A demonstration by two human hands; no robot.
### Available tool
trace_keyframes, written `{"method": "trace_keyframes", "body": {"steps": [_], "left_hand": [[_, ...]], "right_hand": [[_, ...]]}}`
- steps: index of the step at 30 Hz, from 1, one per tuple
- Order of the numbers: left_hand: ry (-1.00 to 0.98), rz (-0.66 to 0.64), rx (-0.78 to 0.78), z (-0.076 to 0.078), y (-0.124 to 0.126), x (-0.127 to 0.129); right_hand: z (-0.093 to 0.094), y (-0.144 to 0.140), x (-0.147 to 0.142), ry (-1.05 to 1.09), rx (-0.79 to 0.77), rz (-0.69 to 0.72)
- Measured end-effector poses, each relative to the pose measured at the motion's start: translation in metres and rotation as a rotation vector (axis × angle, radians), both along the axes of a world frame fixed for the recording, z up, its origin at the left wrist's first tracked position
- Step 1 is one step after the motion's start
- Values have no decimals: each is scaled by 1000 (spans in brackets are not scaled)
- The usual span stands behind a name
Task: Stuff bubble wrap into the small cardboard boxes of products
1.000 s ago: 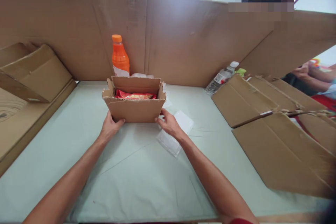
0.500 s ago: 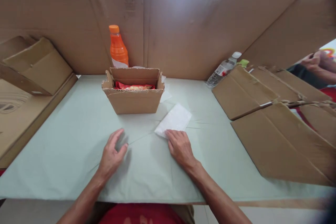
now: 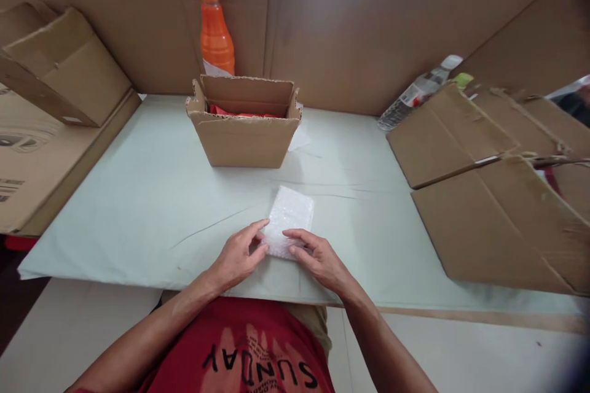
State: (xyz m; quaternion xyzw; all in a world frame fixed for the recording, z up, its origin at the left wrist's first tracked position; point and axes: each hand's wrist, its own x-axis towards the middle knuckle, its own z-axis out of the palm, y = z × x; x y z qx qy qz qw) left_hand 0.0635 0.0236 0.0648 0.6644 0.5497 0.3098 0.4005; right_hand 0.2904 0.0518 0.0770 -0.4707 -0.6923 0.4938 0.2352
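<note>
A white bubble wrap pouch point(image 3: 291, 215) lies flat on the cloth close to the front edge, slightly tilted. My left hand point(image 3: 239, 255) is at its left edge, thumb and forefinger apart, fingertips touching or nearly touching the plastic. Over the lower right part of the pouch, my right hand point(image 3: 320, 258) is curled, with thumb and forefinger gripping the wrap. Behind the pouch stands an open cardboard box point(image 3: 244, 141) with a red packet point(image 3: 230, 112) partly visible inside.
An orange bottle point(image 3: 216, 37) stands behind the box against a cardboard wall point(image 3: 322, 31). On the right, a clear bottle point(image 3: 417, 92) leans beside cardboard boxes point(image 3: 488, 233). More boxes point(image 3: 78, 67) are at the left. Pale green cloth point(image 3: 138, 196) covers the table.
The bubble wrap pouch has come nearer to me and turned more upright. My left hand has moved right to its edge. The view has tilted downward.
</note>
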Motion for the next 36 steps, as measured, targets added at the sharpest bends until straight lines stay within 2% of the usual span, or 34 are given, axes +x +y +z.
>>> {"method": "trace_keyframes", "body": {"steps": [5, 10, 13, 16, 19, 21, 24, 27, 29, 31, 33, 36], "left_hand": [[86, 52, -56, 0, 13, 9], [231, 27, -44, 3, 19, 12], [310, 6, -14, 2, 21, 13], [362, -14, 25, -1, 23, 13], [378, -36, 38, -1, 25, 13], [387, -49, 40, -1, 26, 13], [381, -58, 44, -1, 29, 14], [363, -49, 59, 1, 29, 14], [318, -1, 146, 5, 24, 12], [250, 32, 310, 10, 15, 8], [193, -19, 436, 15, 5, 3], [135, -158, 378, 16, -7, 1]], "right_hand": [[-9, -12, 11, -45, 130, -195], [-12, -28, 19, -105, 450, -285], [-6, -35, 16, -143, 700, -278], [1, -39, 9, -174, 816, -150], [2, -39, 1, -293, 813, 11], [-2, -36, -1, -396, 826, 63], [-12, -30, -2, -492, 863, 77], [-19, -24, -2, -500, 872, 75], [-18, -22, -2, -464, 853, 56], [-15, -21, 0, -406, 788, 38], [-10, -22, 4, -330, 669, 36], [-7, -24, 10, -231, 408, 47]]}}
